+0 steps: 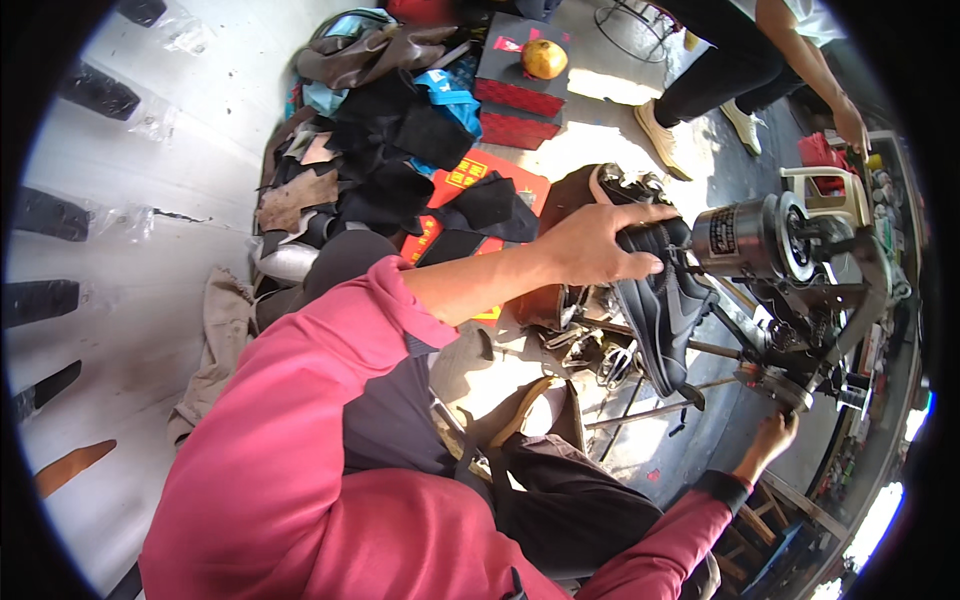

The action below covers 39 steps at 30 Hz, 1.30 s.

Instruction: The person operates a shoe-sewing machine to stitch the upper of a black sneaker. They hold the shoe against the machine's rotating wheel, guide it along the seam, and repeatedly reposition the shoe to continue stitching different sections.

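Head view, clock positions read from its centre. The left hand [610, 248], at 2 o'clock, grasps a black shoe [672, 300] at 3 o'clock; the thumb and fingers are spread over the shoe's upper end, and the shoe slants down from them toward 5 o'clock, its sole edge on the 9 o'clock side. Just beside the shoe, at its 2 o'clock, is the silver cylinder [735, 240] of a machine [850, 335]. The right hand [768, 447], at 4 o'clock, has its fingers bent at the lower rim of a wheel [775, 388] on the machine; whether they are closed about it cannot be told. Between 10 and 11 o'clock lies a heap of dark scraps [385, 190]. Near 12 o'clock a red sheet [518, 180] lies partly under black pieces [487, 207]; above it, boxes [515, 100] bear a yellowish fruit [544, 59]. A second person [722, 85] stands between 1 and 2 o'clock, one arm hanging near a pale stool [852, 193]. At 9 o'clock lies a pale cloth [225, 330].
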{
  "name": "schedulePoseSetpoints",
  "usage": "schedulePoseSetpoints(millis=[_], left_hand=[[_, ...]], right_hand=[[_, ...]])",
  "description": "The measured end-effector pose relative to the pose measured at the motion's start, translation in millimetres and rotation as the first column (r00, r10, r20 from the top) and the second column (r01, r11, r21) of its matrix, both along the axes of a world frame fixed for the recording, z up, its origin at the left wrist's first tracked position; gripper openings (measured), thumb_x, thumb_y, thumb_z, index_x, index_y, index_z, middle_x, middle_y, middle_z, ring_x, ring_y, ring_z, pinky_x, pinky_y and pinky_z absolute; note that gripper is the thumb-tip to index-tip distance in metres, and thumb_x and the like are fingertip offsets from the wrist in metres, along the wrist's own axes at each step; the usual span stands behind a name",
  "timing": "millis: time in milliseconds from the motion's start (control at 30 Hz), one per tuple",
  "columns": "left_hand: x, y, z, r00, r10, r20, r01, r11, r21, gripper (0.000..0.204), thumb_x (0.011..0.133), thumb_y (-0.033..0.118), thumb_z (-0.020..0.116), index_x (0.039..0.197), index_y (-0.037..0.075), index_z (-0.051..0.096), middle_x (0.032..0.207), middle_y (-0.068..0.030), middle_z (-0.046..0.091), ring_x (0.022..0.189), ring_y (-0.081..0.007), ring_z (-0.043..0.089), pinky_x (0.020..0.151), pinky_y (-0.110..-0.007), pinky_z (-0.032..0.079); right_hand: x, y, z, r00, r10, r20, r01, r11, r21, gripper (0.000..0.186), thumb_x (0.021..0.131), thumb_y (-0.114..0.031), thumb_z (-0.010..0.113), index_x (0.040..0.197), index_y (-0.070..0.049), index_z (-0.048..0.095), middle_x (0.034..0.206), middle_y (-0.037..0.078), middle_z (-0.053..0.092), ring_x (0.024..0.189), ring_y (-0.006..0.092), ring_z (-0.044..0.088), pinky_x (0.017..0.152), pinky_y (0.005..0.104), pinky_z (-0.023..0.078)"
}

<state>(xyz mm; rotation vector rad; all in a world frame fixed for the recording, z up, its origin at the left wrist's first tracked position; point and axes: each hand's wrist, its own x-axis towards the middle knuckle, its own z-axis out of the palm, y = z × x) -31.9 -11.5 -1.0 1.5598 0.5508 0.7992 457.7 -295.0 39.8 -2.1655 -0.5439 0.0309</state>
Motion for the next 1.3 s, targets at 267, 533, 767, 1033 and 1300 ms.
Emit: schedulePoseSetpoints(millis=[267,533,767,1033,1300], left_hand=[[6,14,-7,0.962,-0.114,0.249,0.23,0.832,-0.506,0.053,0.101,0.026,0.074,0.15,0.01,0.062,0.13,-0.0047,0.072,0.121,-0.0121,0.065,0.109,-0.029,0.048],[5,17,-5,0.939,-0.174,0.297,0.312,0.796,-0.518,0.061,0.094,0.027,0.079,0.151,0.016,0.06,0.124,-0.0028,0.073,0.117,-0.0121,0.066,0.105,-0.027,0.05],[3,18,-1,0.951,-0.201,0.236,0.296,0.812,-0.503,0.066,0.096,0.024,0.079,0.156,0.015,0.055,0.133,-0.0047,0.071,0.124,-0.0139,0.063,0.112,-0.029,0.047],[3,9,2,0.957,-0.169,0.237,0.256,0.876,-0.41,0.061,0.099,0.015,0.076,0.157,0.014,0.055,0.13,-0.0063,0.069,0.118,-0.0116,0.062,0.106,-0.028,0.049],[4,12,-6,0.953,-0.19,0.235,0.263,0.906,-0.333,0.063,0.097,0.022,0.081,0.155,0.017,0.058,0.145,-0.0048,0.063,0.122,-0.0134,0.061,0.112,-0.031,0.046]], right_hand=[[-96,34,-15,0.805,0.422,-0.418,-0.513,0.848,-0.132,0.019,0.104,-0.022,0.066,0.098,-0.004,0.065,0.07,-0.001,0.054,0.053,0.0113,0.056,0.053,0.0275,0.047],[-13,7,9,0.993,-0.005,0.114,0.009,0.999,-0.032,0.011,0.1,-0.014,0.067,0.107,-0.005,0.07,0.074,-0.001,0.057,0.054,0.0095,0.048,0.049,0.0265,0.04],[-78,30,-44,0.879,0.272,-0.392,-0.397,0.873,-0.285,0.021,0.102,-0.024,0.069,0.096,-0.005,0.063,0.069,0.002,0.06,0.05,0.0139,0.061,0.049,0.029,0.049],[-18,5,33,0.981,0.129,0.147,-0.116,0.989,-0.088,0.019,0.102,-0.018,0.066,0.111,-0.002,0.071,0.079,0.001,0.064,0.06,0.0118,0.055,0.053,0.029,0.045],[-78,31,-42,0.877,0.285,-0.386,-0.405,0.87,-0.28,0.02,0.103,-0.024,0.067,0.097,-0.005,0.061,0.068,0.002,0.057,0.05,0.0127,0.06,0.049,0.0278,0.049]])
